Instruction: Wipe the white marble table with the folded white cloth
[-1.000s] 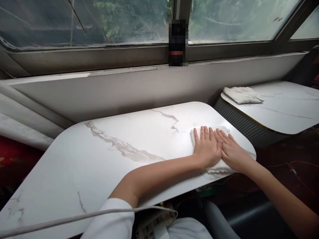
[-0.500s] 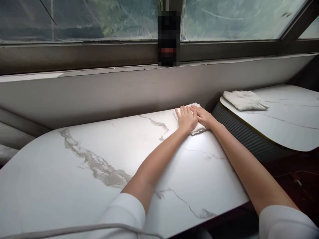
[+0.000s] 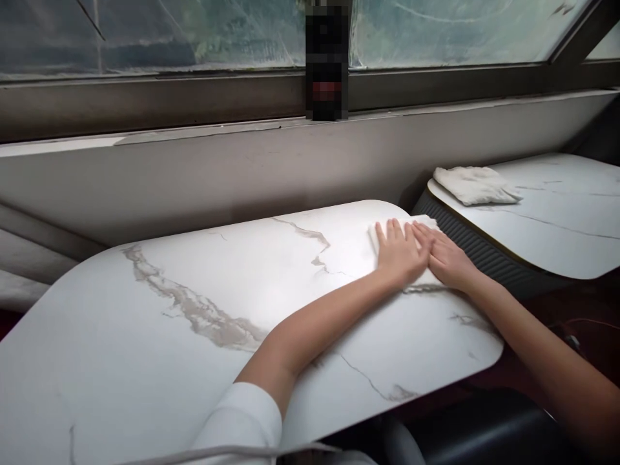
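My left hand (image 3: 400,253) and my right hand (image 3: 444,256) lie flat side by side, fingers stretched out, pressing a white cloth (image 3: 426,223) onto a white marble-patterned table (image 3: 217,290). The cloth sits near the table's far right edge and is mostly hidden under my palms; only its far corners show. Both forearms reach across the tabletop.
A second marble table (image 3: 557,219) stands to the right with another folded white cloth (image 3: 475,185) on its near corner. A grey sill and wide window (image 3: 194,39) run along the back, with a dark blurred object (image 3: 327,61) on the ledge. A white cable (image 3: 217,452) crosses the bottom.
Over the last second both hands slid the cloth from the near right edge up to the far edge, then back a little toward me and to the right.
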Demonstrator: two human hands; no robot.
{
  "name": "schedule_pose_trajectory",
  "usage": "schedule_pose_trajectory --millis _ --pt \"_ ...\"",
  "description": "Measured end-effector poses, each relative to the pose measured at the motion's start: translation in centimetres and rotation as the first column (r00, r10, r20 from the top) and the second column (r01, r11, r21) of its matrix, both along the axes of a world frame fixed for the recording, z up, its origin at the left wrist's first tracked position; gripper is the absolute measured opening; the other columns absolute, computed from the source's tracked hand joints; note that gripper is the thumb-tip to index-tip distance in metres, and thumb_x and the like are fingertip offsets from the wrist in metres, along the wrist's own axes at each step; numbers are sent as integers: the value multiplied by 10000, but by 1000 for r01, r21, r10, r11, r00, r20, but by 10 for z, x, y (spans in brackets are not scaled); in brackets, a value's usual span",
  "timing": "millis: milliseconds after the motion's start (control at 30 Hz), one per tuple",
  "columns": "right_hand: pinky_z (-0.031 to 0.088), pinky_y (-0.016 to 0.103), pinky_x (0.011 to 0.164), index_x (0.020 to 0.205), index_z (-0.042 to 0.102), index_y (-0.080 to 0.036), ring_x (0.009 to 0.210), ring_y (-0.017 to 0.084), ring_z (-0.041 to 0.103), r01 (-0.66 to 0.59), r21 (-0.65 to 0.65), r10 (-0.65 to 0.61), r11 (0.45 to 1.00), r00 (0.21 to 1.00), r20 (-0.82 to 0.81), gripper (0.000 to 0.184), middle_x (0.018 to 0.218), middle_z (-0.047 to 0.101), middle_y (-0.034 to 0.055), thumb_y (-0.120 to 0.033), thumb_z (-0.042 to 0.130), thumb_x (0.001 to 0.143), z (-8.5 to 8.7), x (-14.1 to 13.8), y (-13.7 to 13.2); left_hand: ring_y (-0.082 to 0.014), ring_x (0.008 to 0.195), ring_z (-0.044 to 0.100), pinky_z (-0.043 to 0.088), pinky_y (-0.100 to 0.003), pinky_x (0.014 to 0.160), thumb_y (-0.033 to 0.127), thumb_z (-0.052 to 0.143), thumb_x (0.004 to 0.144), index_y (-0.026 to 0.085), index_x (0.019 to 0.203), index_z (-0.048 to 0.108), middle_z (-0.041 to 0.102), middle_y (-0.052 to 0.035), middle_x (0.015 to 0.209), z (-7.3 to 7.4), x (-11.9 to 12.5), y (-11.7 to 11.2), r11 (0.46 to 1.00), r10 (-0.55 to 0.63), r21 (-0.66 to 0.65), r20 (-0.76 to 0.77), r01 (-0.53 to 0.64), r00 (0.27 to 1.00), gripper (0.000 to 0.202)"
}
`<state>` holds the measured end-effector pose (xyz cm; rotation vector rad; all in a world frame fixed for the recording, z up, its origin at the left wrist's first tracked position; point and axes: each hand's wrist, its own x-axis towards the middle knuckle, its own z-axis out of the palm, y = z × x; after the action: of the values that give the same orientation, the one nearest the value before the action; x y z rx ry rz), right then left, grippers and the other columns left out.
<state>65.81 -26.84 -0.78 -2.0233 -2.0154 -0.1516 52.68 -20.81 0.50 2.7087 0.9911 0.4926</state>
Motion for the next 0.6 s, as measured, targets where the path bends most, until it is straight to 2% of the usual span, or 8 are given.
schedule_pose_trajectory --millis 133,200,267,333,433,500,600 --pt "256 470 1112 1496 100 -256 1368 229 276 62 62 -63 996 998 18 582 1520 261 29 -303 238 933 0 -37 -86 -306 1409 87 -24 -505 1134 536 65 941 36 1438 265 262 -162 1499 4 -31 -64 987 -155 -35 26 156 988 733" --pt "271 489 1099 1496 39 -287 1366 241 281 79 85 -83 993 996 38 595 1527 238 17 -286 240 935 2 -59 -114 -310 1408 91 -14 -508 1135 559 79 934 32 1438 261 257 -174 1498 5 -49 -85 977 -208 -30 33 209 978 752" --pt "284 504 1088 1494 -4 -288 1365 252 282 84 95 -91 992 994 64 610 1532 222 23 -272 240 935 2 -77 -128 -313 1405 108 6 -511 1135 559 101 935 22 1435 260 260 -194 1491 5 -65 -96 971 -237 -20 36 238 971 750" --pt "295 510 1079 1491 -43 -278 1365 258 281 79 89 -87 993 992 90 617 1535 207 34 -266 227 936 2 -89 -129 -313 1403 120 19 -510 1135 536 115 944 10 1430 263 262 -208 1486 6 -76 -98 970 -244 -14 38 245 969 732" --pt "299 498 1080 1486 -82 -249 1369 247 270 79 65 -87 995 989 123 619 1534 208 42 -258 200 935 1 -91 -112 -303 1405 112 15 -506 1136 504 108 953 14 1431 261 256 -192 1493 6 -81 -86 973 -227 -29 31 228 973 702" --pt "288 475 1093 1489 -65 -228 1375 227 256 84 35 -88 996 987 138 616 1527 233 39 -255 196 932 0 -88 -91 -286 1410 101 3 -499 1139 501 90 953 43 1440 255 256 -155 1502 4 -79 -69 980 -193 -52 28 194 981 688" --pt "270 459 1105 1499 39 -203 1379 216 247 97 -11 -95 995 987 130 598 1511 280 44 -273 208 929 -1 -80 -44 -268 1411 108 -10 -484 1141 484 87 956 72 1443 262 268 -127 1504 2 -72 -30 990 -119 -73 27 121 992 661"
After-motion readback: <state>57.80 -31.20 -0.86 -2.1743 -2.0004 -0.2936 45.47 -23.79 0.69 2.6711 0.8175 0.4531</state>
